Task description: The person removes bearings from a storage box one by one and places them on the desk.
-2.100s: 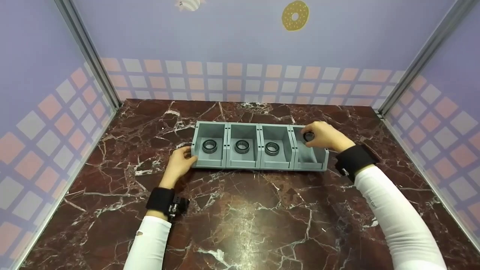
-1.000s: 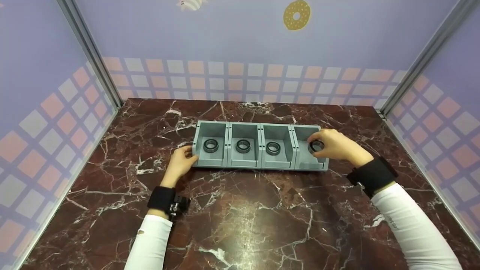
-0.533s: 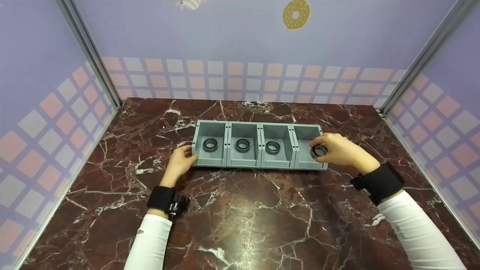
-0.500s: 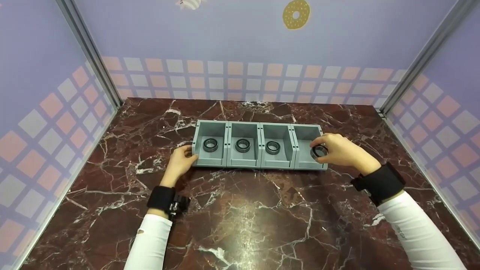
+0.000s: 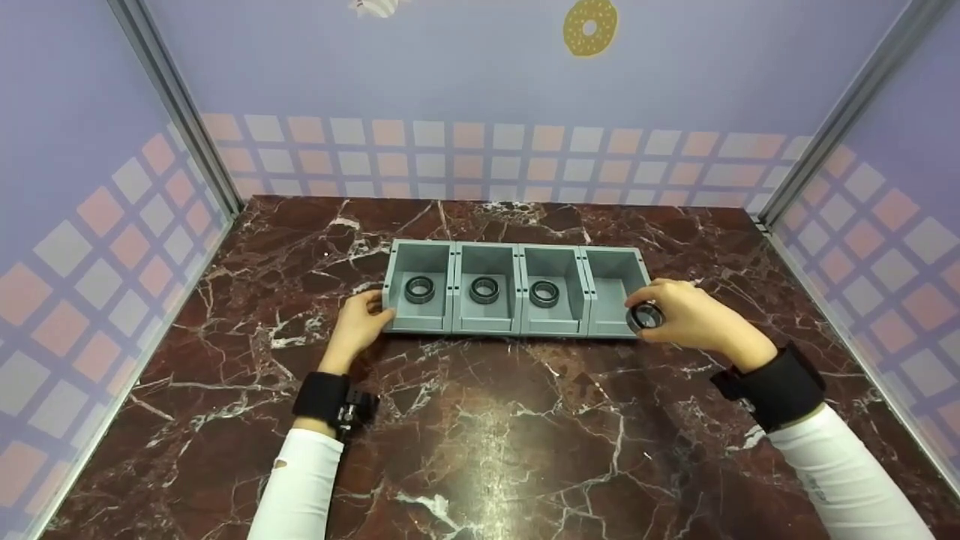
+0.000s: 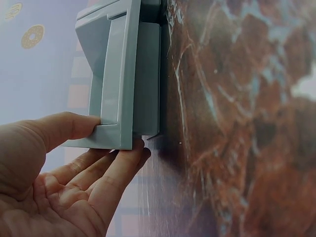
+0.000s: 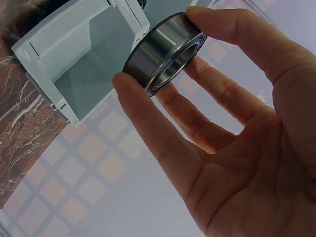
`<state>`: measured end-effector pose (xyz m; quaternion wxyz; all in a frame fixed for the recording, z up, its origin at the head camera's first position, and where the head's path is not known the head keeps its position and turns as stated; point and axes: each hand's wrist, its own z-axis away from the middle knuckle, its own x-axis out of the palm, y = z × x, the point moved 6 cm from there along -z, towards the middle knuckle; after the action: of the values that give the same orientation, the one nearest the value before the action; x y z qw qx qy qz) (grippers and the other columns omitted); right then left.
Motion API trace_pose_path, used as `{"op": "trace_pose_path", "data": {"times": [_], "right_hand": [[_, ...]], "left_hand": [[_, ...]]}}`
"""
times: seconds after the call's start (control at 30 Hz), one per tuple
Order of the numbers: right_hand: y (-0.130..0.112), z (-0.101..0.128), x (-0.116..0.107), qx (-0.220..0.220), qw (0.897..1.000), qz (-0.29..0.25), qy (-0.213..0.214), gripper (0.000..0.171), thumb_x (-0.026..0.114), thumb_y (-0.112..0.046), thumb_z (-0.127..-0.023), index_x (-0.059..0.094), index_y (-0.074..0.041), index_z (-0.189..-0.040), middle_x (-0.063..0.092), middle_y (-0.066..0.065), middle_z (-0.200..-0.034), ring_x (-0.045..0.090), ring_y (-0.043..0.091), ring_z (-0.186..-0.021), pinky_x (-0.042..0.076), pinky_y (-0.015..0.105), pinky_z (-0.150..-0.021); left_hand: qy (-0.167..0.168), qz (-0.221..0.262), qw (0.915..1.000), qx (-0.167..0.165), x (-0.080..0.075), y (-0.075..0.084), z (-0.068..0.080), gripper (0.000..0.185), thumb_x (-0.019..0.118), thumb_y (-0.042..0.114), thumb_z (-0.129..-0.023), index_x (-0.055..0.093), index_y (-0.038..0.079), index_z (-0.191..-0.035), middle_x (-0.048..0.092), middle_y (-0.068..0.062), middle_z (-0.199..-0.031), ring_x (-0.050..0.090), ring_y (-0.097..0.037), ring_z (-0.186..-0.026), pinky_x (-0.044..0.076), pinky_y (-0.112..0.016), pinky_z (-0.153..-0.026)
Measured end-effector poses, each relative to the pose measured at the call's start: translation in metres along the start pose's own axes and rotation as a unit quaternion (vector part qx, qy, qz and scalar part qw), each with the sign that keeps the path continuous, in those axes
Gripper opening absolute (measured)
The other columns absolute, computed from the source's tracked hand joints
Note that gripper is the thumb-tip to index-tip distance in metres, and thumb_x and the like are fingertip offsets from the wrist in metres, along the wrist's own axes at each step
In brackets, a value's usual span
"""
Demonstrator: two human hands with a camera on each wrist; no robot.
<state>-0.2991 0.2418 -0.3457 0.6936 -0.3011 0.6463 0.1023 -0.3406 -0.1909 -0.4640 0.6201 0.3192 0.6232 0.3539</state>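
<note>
A row of four joined grey bins (image 5: 611,274) stands on the marble table. The three bins on the left each hold a dark bearing ring (image 5: 419,289), (image 5: 484,289), (image 5: 544,293); the rightmost bin is bare inside. My right hand (image 5: 654,315) pinches a fourth bearing ring (image 5: 643,318) between thumb and fingers at that bin's front right corner. In the right wrist view the ring (image 7: 165,52) hangs clear of the open bin (image 7: 89,64). My left hand (image 5: 377,315) holds the left end of the row, with thumb (image 6: 69,126) and fingers clasping the corner (image 6: 123,84).
The dark red marble tabletop (image 5: 480,435) stretches wide in front of the bins. Patterned booth walls with metal corner posts (image 5: 176,112) close in the left, back and right sides.
My right hand has drawn the ring out of the rightmost bin, toward me and slightly right, to the bin's front corner. The left hand and the bins have stayed put.
</note>
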Motion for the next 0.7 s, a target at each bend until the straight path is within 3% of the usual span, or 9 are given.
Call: {"op": "trace_pose_path", "data": {"times": [0.1, 0.23, 0.7], "right_hand": [[-0.002, 0.006, 0.002, -0.004, 1.000, -0.001, 0.001, 0.034, 0.074, -0.006, -0.086, 0.072, -0.002, -0.120, 0.070, 0.019, -0.114, 0.065, 0.033, -0.096, 0.050, 0.049, -0.085], [-0.003, 0.013, 0.006, -0.004, 1.000, -0.005, 0.000, 0.035, 0.074, -0.006, -0.086, 0.072, -0.002, -0.120, 0.070, 0.020, -0.116, 0.067, 0.035, -0.100, 0.053, 0.045, -0.082], [-0.008, 0.033, 0.022, -0.004, 1.000, -0.013, -0.003, 0.036, 0.075, -0.006, -0.084, 0.071, -0.003, -0.120, 0.069, 0.017, -0.113, 0.067, 0.031, -0.095, 0.054, 0.039, -0.076]], "left_hand": [[-0.001, 0.000, 1.0000, -0.001, 0.000, 0.000, 0.000, 0.052, 0.056, 0.005, -0.099, 0.045, -0.018, -0.144, 0.055, -0.039, -0.141, 0.057, -0.049, -0.133, 0.050, -0.052, -0.113], [0.000, 0.002, 1.0000, -0.001, 0.000, 0.000, -0.001, 0.052, 0.057, 0.004, -0.098, 0.045, -0.018, -0.143, 0.054, -0.039, -0.141, 0.056, -0.049, -0.134, 0.050, -0.052, -0.113], [-0.006, 0.000, 1.0000, -0.003, 0.000, 0.000, 0.001, 0.052, 0.056, 0.006, -0.100, 0.044, -0.016, -0.145, 0.054, -0.038, -0.143, 0.056, -0.048, -0.134, 0.051, -0.052, -0.111]]}}
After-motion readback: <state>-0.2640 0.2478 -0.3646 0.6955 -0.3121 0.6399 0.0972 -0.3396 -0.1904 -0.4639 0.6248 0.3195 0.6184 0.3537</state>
